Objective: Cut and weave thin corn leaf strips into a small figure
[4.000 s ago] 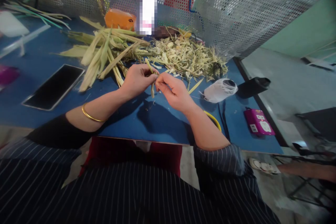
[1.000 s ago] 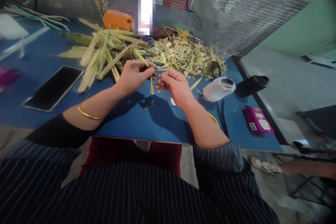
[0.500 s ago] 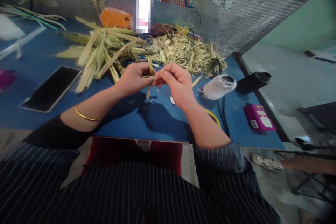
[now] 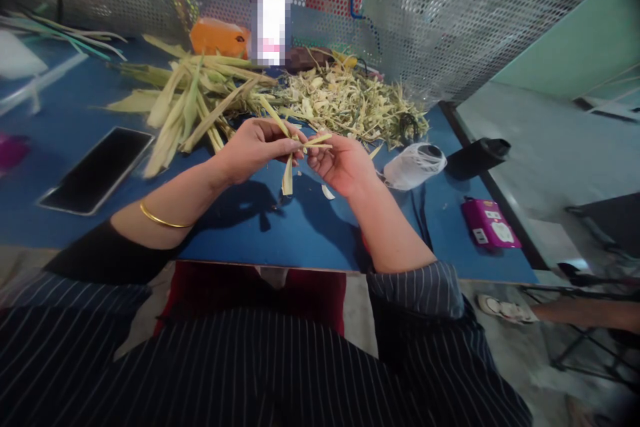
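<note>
My left hand (image 4: pixel 260 147) pinches a few narrow corn husk strips (image 4: pixel 287 177) between thumb and fingers, above the blue table (image 4: pixel 280 233). One strip hangs below the fingers and one sticks up past them. Other pale strip ends (image 4: pixel 319 142) point right, across the fingertips of my right hand (image 4: pixel 340 160). That hand is turned partly palm up, its fingers curled at the strips. How the strips join is hidden by my fingers. Behind my left hand lies a bundle of long corn husks (image 4: pixel 185 97). A heap of shredded husk pieces (image 4: pixel 350 100) spreads behind my right hand.
A phone (image 4: pixel 97 170) lies at left. To the right are a white thread spool (image 4: pixel 413 168), a black spool (image 4: pixel 477 159) and a purple tissue pack (image 4: pixel 490 223). An orange pack (image 4: pixel 219 37) stands before a perforated metal screen (image 4: pixel 425 27). Someone's foot (image 4: pixel 505 308) shows at lower right.
My right hand has rolled more palm up, its fingers still at the strips. Strip ends now show across it, and one rises above my left hand. The view has shifted slightly.
</note>
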`<state>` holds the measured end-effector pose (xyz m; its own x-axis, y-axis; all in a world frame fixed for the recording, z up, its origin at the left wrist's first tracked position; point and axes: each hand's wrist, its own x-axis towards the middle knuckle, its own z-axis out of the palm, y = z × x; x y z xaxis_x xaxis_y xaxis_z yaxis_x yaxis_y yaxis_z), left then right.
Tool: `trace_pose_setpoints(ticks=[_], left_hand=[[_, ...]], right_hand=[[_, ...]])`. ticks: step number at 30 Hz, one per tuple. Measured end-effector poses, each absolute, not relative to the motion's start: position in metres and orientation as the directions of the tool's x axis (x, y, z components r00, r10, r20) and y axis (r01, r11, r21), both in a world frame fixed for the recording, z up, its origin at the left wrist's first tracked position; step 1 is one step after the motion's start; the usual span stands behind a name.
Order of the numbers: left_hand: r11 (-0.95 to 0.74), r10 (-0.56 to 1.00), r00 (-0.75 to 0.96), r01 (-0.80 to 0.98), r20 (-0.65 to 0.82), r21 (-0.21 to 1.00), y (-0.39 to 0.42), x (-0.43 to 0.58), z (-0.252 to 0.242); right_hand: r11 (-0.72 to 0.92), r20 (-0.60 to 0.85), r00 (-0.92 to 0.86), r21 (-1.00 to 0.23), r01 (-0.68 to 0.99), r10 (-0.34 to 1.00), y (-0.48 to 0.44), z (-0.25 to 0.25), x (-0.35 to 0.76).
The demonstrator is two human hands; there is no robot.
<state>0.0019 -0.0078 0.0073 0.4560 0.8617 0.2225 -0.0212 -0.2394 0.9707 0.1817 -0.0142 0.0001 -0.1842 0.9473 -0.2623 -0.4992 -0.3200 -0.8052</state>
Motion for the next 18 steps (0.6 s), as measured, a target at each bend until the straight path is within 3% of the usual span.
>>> trace_pose_setpoints(ticks=[3,8,18], left_hand=[[-0.271,0.902,0.335,-0.055,0.273,0.961,-0.004,0.004,0.002],[-0.371,0.912,0.219,0.080,0.347,0.925,0.002,0.007,-0.008],[-0.548,0.836,0.263,0.446,0.481,0.708,-0.001,0.008,-0.016]], right_hand=[[-0.289,-0.238,-0.169,-0.854,-0.433,0.956,-0.017,-0.002,0.177],[-0.060,-0.022,-0.143,-0.960,-0.272,0.990,-0.028,-0.005,0.166],[0.068,0.076,-0.084,-0.994,-0.090,0.994,-0.041,-0.008,0.153]])
